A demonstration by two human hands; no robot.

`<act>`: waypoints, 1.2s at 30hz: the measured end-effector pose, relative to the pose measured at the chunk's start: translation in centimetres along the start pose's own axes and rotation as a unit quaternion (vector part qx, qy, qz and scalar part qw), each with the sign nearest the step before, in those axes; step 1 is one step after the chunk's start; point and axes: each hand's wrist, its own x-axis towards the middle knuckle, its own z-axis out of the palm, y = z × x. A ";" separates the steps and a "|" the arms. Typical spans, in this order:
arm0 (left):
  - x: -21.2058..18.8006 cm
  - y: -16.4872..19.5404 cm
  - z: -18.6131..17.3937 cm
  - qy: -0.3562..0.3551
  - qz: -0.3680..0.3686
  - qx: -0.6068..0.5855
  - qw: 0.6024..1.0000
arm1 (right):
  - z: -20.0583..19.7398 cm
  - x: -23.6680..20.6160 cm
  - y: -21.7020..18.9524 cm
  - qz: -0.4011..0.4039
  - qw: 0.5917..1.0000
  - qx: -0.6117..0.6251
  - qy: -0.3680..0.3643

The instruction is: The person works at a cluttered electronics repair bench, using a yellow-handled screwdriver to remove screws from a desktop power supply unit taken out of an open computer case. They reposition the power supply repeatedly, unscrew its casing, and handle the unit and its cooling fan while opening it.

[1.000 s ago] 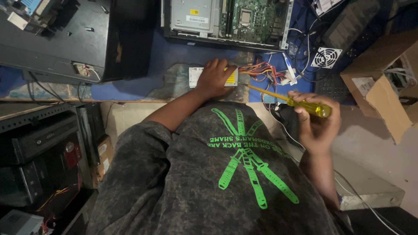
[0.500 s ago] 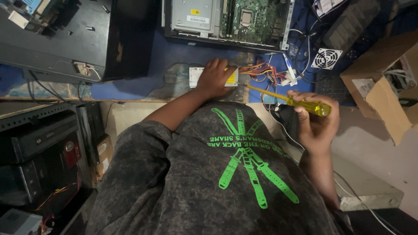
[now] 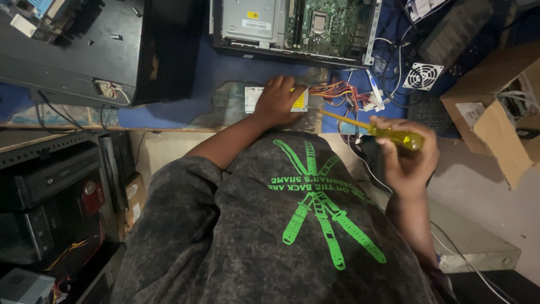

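My left hand [image 3: 278,101] lies flat on a small grey power supply box [image 3: 252,98] with a yellow label, holding it down on the blue mat. A bundle of red, orange and yellow wires [image 3: 337,90] runs out of its right side. My right hand [image 3: 408,155] grips the yellow handle of a screwdriver [image 3: 394,135]. Its thin shaft slants up and left, and the tip reaches the right end of the power supply box beside my left hand.
An open computer case with a green motherboard [image 3: 315,25] lies at the far side of the mat. A black case [image 3: 84,50] sits at the left, a small white fan [image 3: 423,76] and a cardboard box [image 3: 495,112] at the right. Stacked black equipment [image 3: 50,191] stands lower left.
My right hand has shifted slightly on the screwdriver handle. My left hand stays on the power supply box.
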 end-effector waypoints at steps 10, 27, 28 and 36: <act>0.2 0.0 -0.2 -0.001 -0.005 0.002 1.000 | 1.4 3.2 -0.9 -0.173 0.954 -0.245 -0.022; -0.2 0.0 -0.6 0.012 -0.004 -0.016 1.000 | 4.1 9.2 -12.3 -0.153 0.640 -0.684 -0.315; -0.2 0.0 -0.6 0.010 -0.007 -0.012 1.000 | 4.3 9.3 -12.1 -0.153 0.643 -0.679 -0.318; 0.0 -0.2 -0.5 -0.023 -0.027 -0.010 0.999 | 5.2 10.5 -9.9 -0.063 0.655 -0.641 -0.395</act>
